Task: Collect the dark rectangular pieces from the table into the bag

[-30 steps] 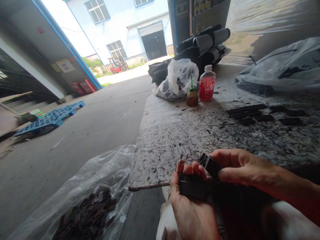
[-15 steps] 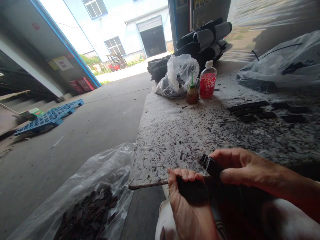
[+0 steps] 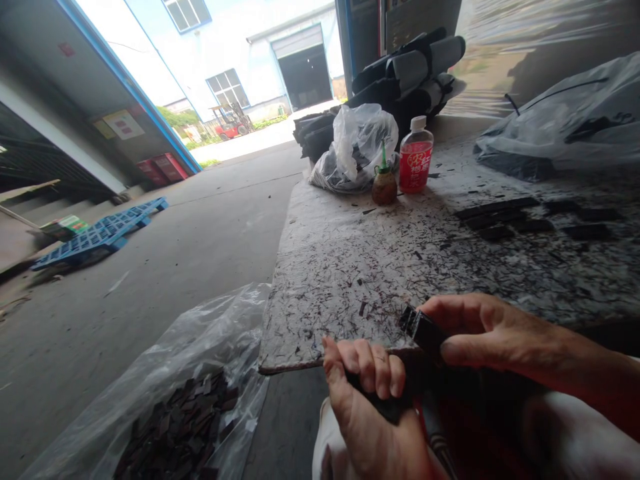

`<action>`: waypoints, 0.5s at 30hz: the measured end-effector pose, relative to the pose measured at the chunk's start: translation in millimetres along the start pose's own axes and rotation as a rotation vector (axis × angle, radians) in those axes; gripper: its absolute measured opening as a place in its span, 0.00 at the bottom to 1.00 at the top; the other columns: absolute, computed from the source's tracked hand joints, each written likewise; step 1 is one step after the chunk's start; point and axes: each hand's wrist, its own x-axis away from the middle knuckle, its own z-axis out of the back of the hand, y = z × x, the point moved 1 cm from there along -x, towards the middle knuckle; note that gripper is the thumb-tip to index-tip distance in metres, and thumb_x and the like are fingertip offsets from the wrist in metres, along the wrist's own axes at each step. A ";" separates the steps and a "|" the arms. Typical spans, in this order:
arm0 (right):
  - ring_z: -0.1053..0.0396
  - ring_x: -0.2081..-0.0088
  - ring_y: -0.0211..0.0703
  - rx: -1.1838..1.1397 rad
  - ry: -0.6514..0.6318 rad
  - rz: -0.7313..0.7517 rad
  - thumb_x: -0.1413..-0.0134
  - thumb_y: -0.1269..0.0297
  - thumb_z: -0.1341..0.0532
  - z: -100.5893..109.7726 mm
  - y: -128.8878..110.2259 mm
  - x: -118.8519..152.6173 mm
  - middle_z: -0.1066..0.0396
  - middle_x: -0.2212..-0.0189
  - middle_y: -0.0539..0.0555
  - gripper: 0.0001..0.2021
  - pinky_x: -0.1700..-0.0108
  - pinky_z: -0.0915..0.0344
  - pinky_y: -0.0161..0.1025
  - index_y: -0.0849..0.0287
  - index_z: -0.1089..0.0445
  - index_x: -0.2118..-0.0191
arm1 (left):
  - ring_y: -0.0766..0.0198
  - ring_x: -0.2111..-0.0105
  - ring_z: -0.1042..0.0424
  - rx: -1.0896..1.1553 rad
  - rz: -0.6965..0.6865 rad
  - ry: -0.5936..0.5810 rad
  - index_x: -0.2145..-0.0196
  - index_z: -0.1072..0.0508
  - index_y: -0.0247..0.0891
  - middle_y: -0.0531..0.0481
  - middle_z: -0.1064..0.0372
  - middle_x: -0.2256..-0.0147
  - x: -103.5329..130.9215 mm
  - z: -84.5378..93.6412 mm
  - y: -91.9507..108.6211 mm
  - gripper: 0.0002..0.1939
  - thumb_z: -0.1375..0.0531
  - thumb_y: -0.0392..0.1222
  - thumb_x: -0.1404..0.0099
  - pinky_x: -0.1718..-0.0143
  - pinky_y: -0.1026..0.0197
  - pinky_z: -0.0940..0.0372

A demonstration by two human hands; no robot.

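The left hand point(image 3: 367, 400) is curled shut around a flat black strip point(image 3: 387, 405), fingers folded over its top edge so only a dark sliver shows below the knuckles. Just beside it, the right hand point(image 3: 480, 330) pinches a small black ribbed block point(image 3: 423, 329) between thumb and forefinger, its grooved end tilted up toward the left hand. Both hands hang over the person's lap, at the near edge of the worktable point(image 3: 350, 267).

By the look of it, the step in hand is working the strip against the block, trimming or splitting it; the next move would call for a firm left grip while the right brings the block's end squarely onto the strip.

The tabletop is pale, scarred and littered with thin dark slivers. Further on lie flat black rectangular pieces point(image 3: 500, 217) in rows. Beyond them stand a red-labelled plastic bottle point(image 3: 415, 155) with a white cap and a small brown oil bottle point(image 3: 384, 187) with a green spout, touching a crumpled clear bag point(image 3: 357, 147). Below the table's left corner, a clear plastic sack point(image 3: 190, 400) holds matte dark offcuts.
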 end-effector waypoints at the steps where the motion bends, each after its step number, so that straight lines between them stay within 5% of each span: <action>1: 0.30 0.69 0.39 -0.004 0.000 -0.003 0.59 0.66 0.33 -0.2 0.0 0.1 0.26 0.68 0.51 0.10 0.65 0.34 0.33 0.58 0.27 0.65 | 0.74 0.87 0.61 -0.002 -0.012 0.001 0.84 0.46 0.37 0.61 0.64 0.84 0.4 0.3 0.8 0.24 0.46 0.47 0.34 0.88 0.68 0.61; 15: 0.32 0.69 0.40 0.037 -0.120 -0.073 0.59 0.66 0.36 -19.6 0.5 -4.6 0.27 0.70 0.51 0.09 0.67 0.38 0.34 0.59 0.29 0.67 | 0.74 0.88 0.64 0.003 -0.034 -0.020 0.84 0.50 0.39 0.62 0.67 0.84 -3.0 3.0 14.7 0.25 0.47 0.47 0.32 0.88 0.66 0.66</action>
